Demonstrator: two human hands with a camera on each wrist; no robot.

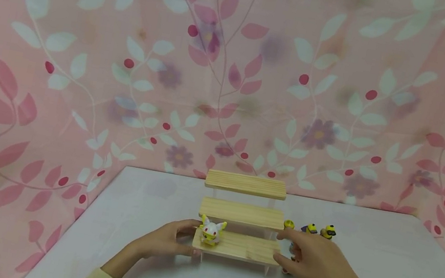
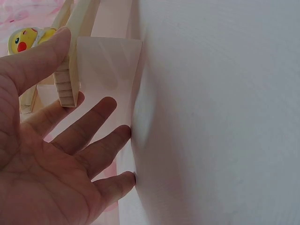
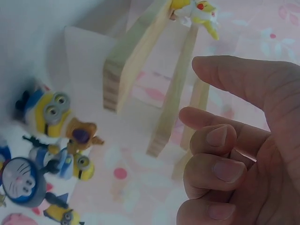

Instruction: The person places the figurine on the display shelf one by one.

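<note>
A three-tier wooden display shelf [image 1: 245,215] with clear side panels stands on the white table. On the left of its lowest board sits a yellow toy figurine [image 1: 211,232] with a white hood and red cheeks. My left hand [image 1: 173,239] holds the left end of that board, thumb [image 2: 58,44] on one side and index finger behind; its other fingers spread near the tabletop. Beside the shelf's right end is my right hand [image 1: 317,260]; thumb and index finger are apart with nothing between them, the other fingers loosely bent, as the right wrist view shows.
Right of the shelf stand several small figurines, among them a yellow minion [image 3: 54,110] with a brown teddy bear [image 3: 82,133] and a round blue-and-white cat figure [image 3: 23,180]. Some are partly hidden behind my right hand in the head view. A pink floral cloth [image 1: 225,70] hangs behind the table.
</note>
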